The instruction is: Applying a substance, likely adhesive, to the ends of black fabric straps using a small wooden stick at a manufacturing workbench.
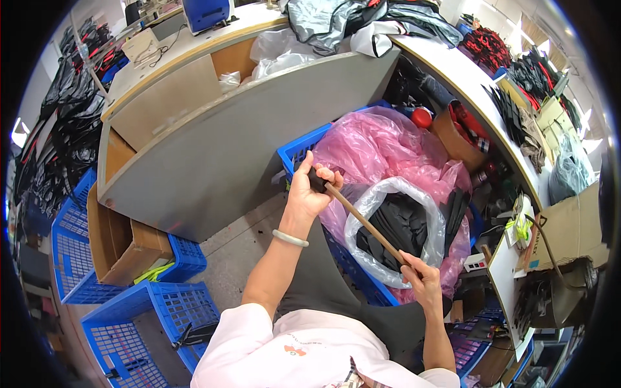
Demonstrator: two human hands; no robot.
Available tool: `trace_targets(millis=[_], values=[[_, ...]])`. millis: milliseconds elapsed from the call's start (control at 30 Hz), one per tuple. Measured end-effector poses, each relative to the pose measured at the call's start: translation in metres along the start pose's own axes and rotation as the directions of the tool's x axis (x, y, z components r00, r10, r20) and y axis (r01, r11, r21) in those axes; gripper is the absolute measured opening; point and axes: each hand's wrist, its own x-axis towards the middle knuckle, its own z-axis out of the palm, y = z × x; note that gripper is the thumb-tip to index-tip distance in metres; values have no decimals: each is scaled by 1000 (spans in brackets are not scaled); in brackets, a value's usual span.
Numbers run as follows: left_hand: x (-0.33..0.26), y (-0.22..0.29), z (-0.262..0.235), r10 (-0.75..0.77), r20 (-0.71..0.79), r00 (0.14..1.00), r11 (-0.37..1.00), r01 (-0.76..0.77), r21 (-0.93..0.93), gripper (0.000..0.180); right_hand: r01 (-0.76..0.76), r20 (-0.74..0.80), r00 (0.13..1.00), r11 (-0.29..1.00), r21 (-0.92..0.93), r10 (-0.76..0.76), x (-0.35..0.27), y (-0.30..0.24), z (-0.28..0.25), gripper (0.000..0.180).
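Observation:
My left hand point(305, 197) is closed around a small black piece point(316, 180), apparently fabric, at the upper end of a thin brown stick point(365, 223). The stick slants down to the right, where the fingers of my right hand point(424, 279) pinch its lower end. Beneath it lies a clear plastic bag point(362, 240) with its mouth spread wide, and folded black strips point(404, 226) lie inside. Pink plastic sheeting point(381, 145) surrounds that bag within a blue crate point(299, 143). How far the stick runs into the black piece is hidden by my left fingers.
A grey panel point(213, 155) stands beyond the crate, under a worktable point(259, 21). To the left are more blue crates point(139, 304) and a cardboard box point(123, 249). A red-capped container point(422, 117) and a carton point(456, 139) sit at the right, near a white board point(508, 284).

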Motion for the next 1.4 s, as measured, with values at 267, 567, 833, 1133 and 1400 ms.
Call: trace_targets(millis=[267, 567, 833, 1133, 1400], values=[[-1, -18, 2, 146, 100, 984, 944, -169, 283, 34, -46, -31, 998, 999, 13, 46, -3, 1, 1, 35], [13, -25, 8, 178, 77, 981, 889, -194, 414, 35, 112, -241, 937, 873, -474, -252, -11, -15, -1, 37], [-1, -33, 10, 88, 144, 986, 872, -146, 467, 31, 139, -178, 973, 989, -41, -145, -9, 16, 11, 37], [11, -65, 3, 201, 423, 883, 762, -413, 499, 32, -119, -88, 982, 906, 406, 168, 17, -18, 50, 20], [-6, -54, 10, 174, 374, 911, 741, -372, 559, 37, -149, 12, 988, 946, 287, 152, 30, -37, 34, 23]])
